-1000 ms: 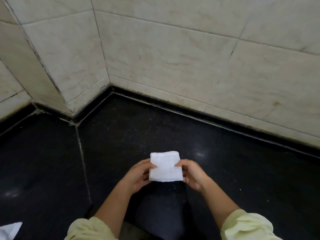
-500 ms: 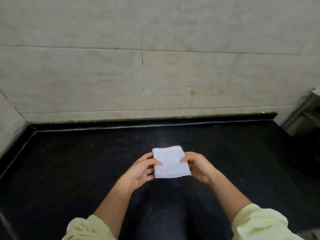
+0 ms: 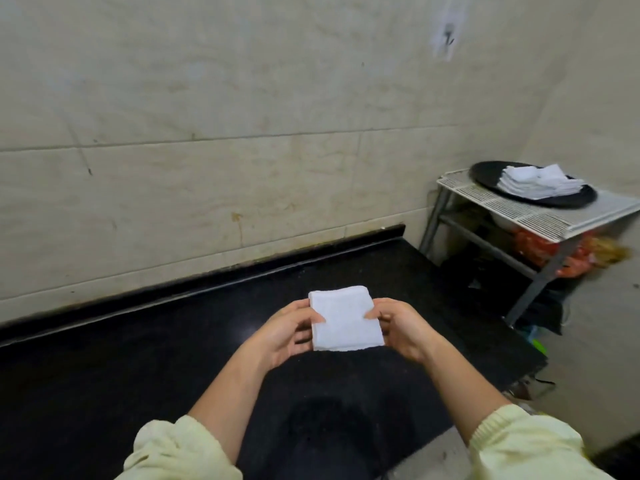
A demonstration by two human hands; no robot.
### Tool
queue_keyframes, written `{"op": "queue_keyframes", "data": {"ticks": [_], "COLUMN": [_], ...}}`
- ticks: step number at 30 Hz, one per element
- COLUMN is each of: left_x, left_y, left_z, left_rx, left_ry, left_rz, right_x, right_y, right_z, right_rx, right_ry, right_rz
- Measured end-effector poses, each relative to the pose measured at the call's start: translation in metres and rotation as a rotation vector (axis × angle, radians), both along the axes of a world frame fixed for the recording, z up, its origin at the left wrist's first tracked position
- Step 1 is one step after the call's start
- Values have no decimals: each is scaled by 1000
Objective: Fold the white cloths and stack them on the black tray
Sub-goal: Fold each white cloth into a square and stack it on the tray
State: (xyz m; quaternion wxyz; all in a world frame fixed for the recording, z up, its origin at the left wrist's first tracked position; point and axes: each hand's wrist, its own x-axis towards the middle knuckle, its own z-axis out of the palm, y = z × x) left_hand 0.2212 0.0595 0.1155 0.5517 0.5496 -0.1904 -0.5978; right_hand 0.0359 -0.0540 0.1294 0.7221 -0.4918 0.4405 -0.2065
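**Clerk:** First entry, and its place?

**Holder:** Folded white cloth, one small thick rectangle. I hold it flat in the air over the near part of the black worktop, toward its right end. It touches only my hands.

**Clerk:** Grip?

**Holder:** My left hand grasps the left edge, thumb on top and fingers curled beneath. My right hand does the same on the right edge. Both are clenched on the cloth.

**Clerk:** Changes from half a second back?

**Holder:** The cloth and both grasps are as they were. The view has swung right, so the worktop's right end now shows. Beyond it stands a white slatted rack, which was only a sliver at the frame's edge before.

**Clerk:** On the rack?

**Holder:** Black tray, round, toward the back of the rack top. On it is a stack of folded white cloths, uneven at the top.

**Clerk:** Any writing?

**Holder:** Orange packets lie under the rack top, too blurred to read.

**Clerk:** Surroundings?

**Holder:** A pale tiled wall runs along the worktop's back edge, with a hook high on it. Pale yellow sleeves are pushed up my forearms. The tray is well apart from the cloth I hold, with the worktop's right corner and the rack's legs between them.
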Motion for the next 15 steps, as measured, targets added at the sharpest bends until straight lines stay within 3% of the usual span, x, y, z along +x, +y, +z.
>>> {"op": "queue_keyframes", "data": {"ticks": [15], "left_x": [-208], "left_y": [-196], "left_z": [42], "left_rx": [-54], "left_ry": [-40], "left_rz": [-134], "right_x": [-216], "right_y": [-170], "right_z": [38], "right_rx": [-107], "right_ry": [-15], "right_rz": [-176]}}
